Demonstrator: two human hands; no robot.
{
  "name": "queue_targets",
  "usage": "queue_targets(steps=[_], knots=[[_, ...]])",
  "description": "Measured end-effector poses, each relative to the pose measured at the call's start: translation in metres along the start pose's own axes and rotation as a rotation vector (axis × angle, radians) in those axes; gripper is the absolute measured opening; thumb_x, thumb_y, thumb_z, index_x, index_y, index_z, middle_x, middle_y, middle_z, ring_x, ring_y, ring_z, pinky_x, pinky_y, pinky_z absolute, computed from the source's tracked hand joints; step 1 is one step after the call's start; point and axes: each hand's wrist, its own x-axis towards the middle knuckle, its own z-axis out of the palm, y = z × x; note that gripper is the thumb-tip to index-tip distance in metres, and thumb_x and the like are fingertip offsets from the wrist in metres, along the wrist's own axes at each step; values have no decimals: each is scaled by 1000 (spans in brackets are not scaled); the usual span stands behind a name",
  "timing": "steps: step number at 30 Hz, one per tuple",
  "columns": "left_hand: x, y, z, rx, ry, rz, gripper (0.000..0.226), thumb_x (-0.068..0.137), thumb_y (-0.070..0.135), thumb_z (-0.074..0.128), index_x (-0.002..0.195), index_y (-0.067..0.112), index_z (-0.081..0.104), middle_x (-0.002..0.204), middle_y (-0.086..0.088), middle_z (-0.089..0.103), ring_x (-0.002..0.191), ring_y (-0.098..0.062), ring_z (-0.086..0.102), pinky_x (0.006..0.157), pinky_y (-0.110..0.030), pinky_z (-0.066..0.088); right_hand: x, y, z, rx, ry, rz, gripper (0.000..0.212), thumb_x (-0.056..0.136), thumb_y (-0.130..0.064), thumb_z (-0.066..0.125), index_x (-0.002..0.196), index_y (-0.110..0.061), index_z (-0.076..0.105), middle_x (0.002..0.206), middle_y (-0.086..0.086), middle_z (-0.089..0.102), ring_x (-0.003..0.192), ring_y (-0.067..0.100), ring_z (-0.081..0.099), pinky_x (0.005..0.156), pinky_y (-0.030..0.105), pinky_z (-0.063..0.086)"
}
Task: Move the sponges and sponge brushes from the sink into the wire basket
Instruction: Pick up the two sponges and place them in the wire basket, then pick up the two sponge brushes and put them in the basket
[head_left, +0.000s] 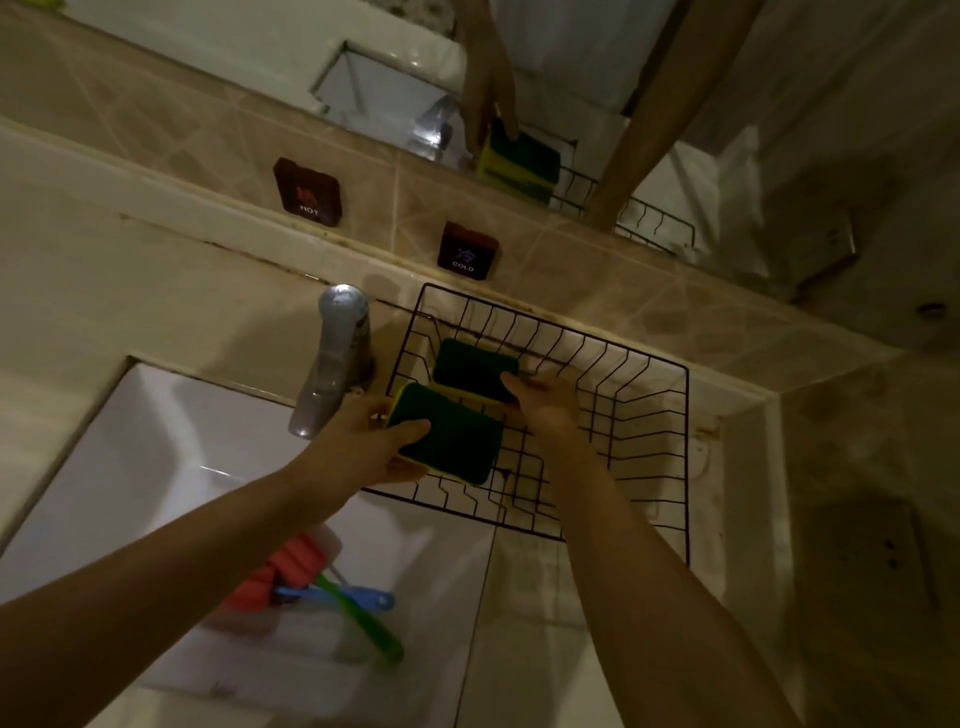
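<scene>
1. Two sponge brushes lie in the white sink (171, 457) at your lower left: one with a blue handle (337, 595) and one with a green handle (363, 621). Their handles cross, and the red sponge heads (283, 569) rest beside them.
2. Your left hand (363, 441) reaches past the chrome faucet (332, 358). Thumb on top and fingers beneath, it grips the near sponge (452, 439), green side up, over the left edge of the wire basket (644, 410).
3. A second sponge (472, 366), also green side up, lies farther back inside the basket, just beyond the first.
4. Your right hand (545, 402) is inside the basket, fingertips touching the second sponge's right edge. Whether it pinches that sponge or only rests against it cannot be determined.
5. The basket stands on the counter (737, 467) right of the sink, below the HOT tag (307, 192) and COLD tag (467, 252) on the tiled wall.
</scene>
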Motion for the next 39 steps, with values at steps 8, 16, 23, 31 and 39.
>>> queue_targets(steps=[8,16,23,31,39], knots=[[24,3,13,-89,70,5,27,93,10,55,118,1,52,125,-23,58,108,-37,63,88,-48,55,-59,-20,-34,96,-468,-131,14,79,-38,74,93,-38,72,100,-5,75,94,19,72,78,35,61],[21,-5,8,374,243,271,26,91,21,60,111,6,54,89,-9,65,66,-18,64,65,-31,59,-31,-27,-46,134,-276,-97,38,84,-11,71,122,-11,62,117,10,69,101,24,69,90,40,58],[26,-17,0,688,391,427,7,87,13,61,89,19,58,63,12,52,58,2,50,44,-9,34,5,-44,-20,35,-261,-89,32,89,0,64,120,2,62,121,24,66,104,34,67,90,47,56],[23,-20,-4,616,332,453,17,90,15,59,86,30,51,80,-5,61,63,-4,55,47,-8,41,20,-40,-4,-124,-99,-64,43,83,-9,74,122,-1,59,123,19,64,93,28,66,57,30,58],[-41,-61,-58,670,291,396,0,91,20,56,90,20,56,68,0,59,54,-1,56,47,-9,43,-76,-37,-28,25,-364,-207,13,91,-27,62,95,-25,75,97,4,74,77,15,64,68,31,54]])
